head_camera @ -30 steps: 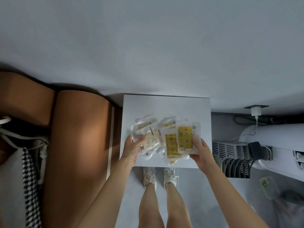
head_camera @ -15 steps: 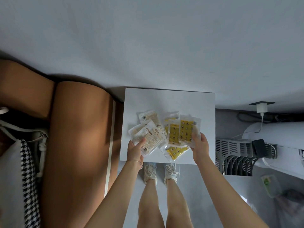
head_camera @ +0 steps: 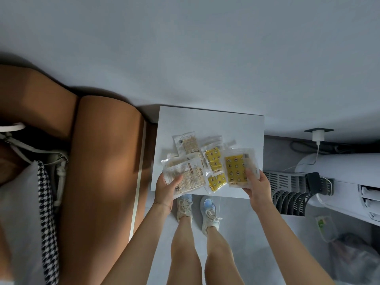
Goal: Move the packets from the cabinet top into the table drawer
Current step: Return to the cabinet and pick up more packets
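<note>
Left hand [head_camera: 164,190] and right hand [head_camera: 257,188] pinch packets [head_camera: 213,161] at the cabinet top [head_camera: 205,124] edge.

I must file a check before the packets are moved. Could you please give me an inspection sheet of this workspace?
Surface: white cabinet top, standing against the wall.
Job's things: packets in an overlapping heap near its front edge; table drawer not in view.
Clutter: nothing seen.
Grippers: left hand grips a beige packet; right hand grips a yellow patterned packet.
Cables: white charger in a wall socket, its cable running down.
Surroundings: brown padded furniture at left, grey slotted rack at right.
</note>
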The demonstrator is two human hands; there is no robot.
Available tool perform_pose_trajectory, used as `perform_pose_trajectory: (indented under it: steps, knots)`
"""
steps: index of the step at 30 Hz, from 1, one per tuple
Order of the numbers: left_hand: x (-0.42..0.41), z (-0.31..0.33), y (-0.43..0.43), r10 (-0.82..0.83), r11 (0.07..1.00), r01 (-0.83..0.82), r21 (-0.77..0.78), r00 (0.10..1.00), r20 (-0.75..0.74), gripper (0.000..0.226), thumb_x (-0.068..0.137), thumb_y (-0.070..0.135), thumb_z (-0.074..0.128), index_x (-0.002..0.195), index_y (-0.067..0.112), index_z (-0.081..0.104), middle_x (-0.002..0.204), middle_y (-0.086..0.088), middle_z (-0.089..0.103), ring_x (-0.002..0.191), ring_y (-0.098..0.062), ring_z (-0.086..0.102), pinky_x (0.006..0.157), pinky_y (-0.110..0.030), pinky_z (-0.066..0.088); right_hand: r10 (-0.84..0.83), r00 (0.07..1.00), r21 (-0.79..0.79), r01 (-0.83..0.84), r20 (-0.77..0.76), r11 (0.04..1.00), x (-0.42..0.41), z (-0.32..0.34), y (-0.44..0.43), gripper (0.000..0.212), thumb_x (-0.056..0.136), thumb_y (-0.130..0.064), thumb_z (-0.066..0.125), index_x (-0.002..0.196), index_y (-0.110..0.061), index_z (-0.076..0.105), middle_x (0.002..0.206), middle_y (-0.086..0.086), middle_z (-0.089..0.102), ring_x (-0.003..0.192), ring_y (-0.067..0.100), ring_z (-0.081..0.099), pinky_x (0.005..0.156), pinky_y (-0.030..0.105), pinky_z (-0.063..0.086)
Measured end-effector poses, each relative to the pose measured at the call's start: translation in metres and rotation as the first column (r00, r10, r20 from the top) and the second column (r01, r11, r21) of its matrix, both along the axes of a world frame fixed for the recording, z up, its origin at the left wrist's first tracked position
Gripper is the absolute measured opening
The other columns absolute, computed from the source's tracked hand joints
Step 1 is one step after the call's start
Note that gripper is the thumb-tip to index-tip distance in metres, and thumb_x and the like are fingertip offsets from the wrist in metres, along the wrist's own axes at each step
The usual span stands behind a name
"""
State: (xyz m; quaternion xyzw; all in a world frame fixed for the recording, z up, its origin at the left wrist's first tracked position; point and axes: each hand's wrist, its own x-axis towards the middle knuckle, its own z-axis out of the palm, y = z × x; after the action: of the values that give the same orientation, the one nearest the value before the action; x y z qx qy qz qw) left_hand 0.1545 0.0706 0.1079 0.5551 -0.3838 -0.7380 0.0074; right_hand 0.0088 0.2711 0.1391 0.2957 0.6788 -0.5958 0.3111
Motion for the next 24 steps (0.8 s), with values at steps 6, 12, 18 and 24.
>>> perform_pose_trajectory:
  steps: [6, 12, 18, 24]
  knots:
    - [0.033, 0.012, 0.017, 0.044, 0.997, -0.046, -0.061, 0.998, -0.035, 0.054, 0.063, 0.027, 0.082, 0.112, 0.015, 0.062, 0.114, -0.013, 0.067, 0.108, -0.029, 0.064, 0.092, -0.055, 0.05, 0.253, 0.968, -0.037, -0.252, 0.007, 0.967, 0.019, 0.008, 0.003, 0.02, 0.087, -0.01, 0.066, 0.104, -0.016, 0.062, 0.101, 0.01, 0.069, 0.09, 0.029, 0.068, 0.075, 0.039, 0.058]
    - [0.096, 0.034, 0.047, 0.213, 0.972, -0.213, -0.098, 0.977, -0.009, 0.03, 0.082, 0.006, 0.07, 0.107, 0.021, 0.063, 0.109, -0.007, 0.069, 0.103, -0.026, 0.065, 0.088, -0.051, 0.053, 0.496, 0.867, -0.059, -0.498, -0.052, 0.865, 0.055, 0.026, -0.002, 0.027, 0.084, -0.002, 0.068, 0.101, -0.021, 0.061, 0.101, 0.011, 0.068, 0.088, 0.028, 0.068, 0.073, 0.038, 0.06]
    - [0.183, 0.068, 0.066, 0.403, 0.904, -0.389, -0.178, 0.914, 0.052, 0.047, 0.082, 0.002, 0.069, 0.123, 0.017, 0.05, 0.109, -0.002, 0.062, 0.096, -0.016, 0.062, 0.071, -0.027, 0.059, 0.75, 0.655, -0.01, -0.754, -0.093, 0.657, 0.106, 0.056, -0.021, 0.032, 0.082, -0.002, 0.07, 0.108, -0.015, 0.058, 0.104, 0.013, 0.067, 0.086, 0.029, 0.069, 0.071, 0.037, 0.059]
    - [0.287, 0.096, 0.073, 0.575, 0.803, -0.557, -0.214, 0.818, 0.03, 0.035, 0.081, 0.004, 0.071, 0.109, 0.018, 0.055, 0.1, -0.002, 0.068, 0.089, -0.017, 0.067, 0.07, -0.033, 0.058, 0.88, 0.465, -0.063, -0.885, -0.092, 0.461, 0.186, 0.09, -0.063, 0.026, 0.081, 0.0, 0.07, 0.097, -0.016, 0.056, 0.088, 0.007, 0.064, 0.074, 0.021, 0.065, 0.059, 0.03, 0.057]
